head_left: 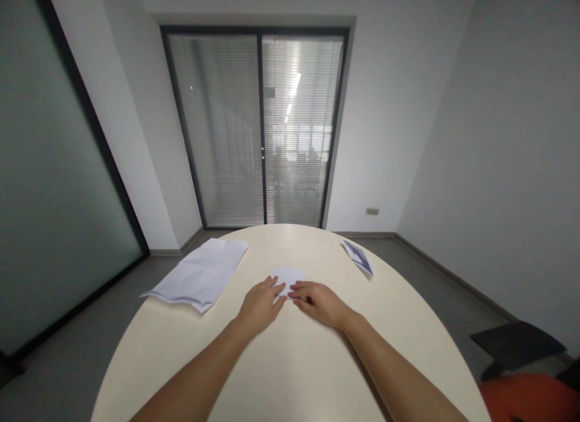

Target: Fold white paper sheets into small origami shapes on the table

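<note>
Both hands lie flat on the table point(299, 361), fingers spread and pressing a small folded paper point(287, 277) at their fingertips, seemingly to hold a crease; the left hand point(261, 302) and right hand point(319, 302) nearly touch. A crumpled sheet stack point(199, 274) lies well left of them; another folded piece point(357, 257) lies beyond the right hand.

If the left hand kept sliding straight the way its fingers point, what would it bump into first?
The left hand points forward and a bit right, and its fingertips already rest on the small folded paper. So that paper comes first. Past it the table looks bare to its far edge, though depth is hard to judge.
</note>
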Demonstrator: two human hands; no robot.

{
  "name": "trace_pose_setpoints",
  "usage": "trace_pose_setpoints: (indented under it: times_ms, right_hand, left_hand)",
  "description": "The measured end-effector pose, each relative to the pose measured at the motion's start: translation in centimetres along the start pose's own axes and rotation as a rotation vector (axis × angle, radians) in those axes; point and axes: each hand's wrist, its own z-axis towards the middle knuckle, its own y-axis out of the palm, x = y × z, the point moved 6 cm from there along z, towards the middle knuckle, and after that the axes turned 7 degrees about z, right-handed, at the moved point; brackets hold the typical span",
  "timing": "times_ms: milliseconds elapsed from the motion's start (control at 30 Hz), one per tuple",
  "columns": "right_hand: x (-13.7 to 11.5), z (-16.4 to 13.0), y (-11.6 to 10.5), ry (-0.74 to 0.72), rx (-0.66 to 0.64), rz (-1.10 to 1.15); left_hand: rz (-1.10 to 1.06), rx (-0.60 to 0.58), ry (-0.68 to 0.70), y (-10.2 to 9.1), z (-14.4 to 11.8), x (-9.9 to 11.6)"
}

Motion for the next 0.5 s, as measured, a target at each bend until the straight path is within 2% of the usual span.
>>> trace_pose_setpoints:
  times_ms: [200,500]
  right_hand:
    - [-0.7,0.0,-0.5,-0.038,0.011,0.007]
    - [-0.2,0.0,-0.4,-0.003,-0.015,-0.074]
  left_hand:
    - [-0.003,0.013,0.022,-0.2,0.1,-0.4]
    - [0.169,-0.084,0.084,-1.0,0.3,0.8]
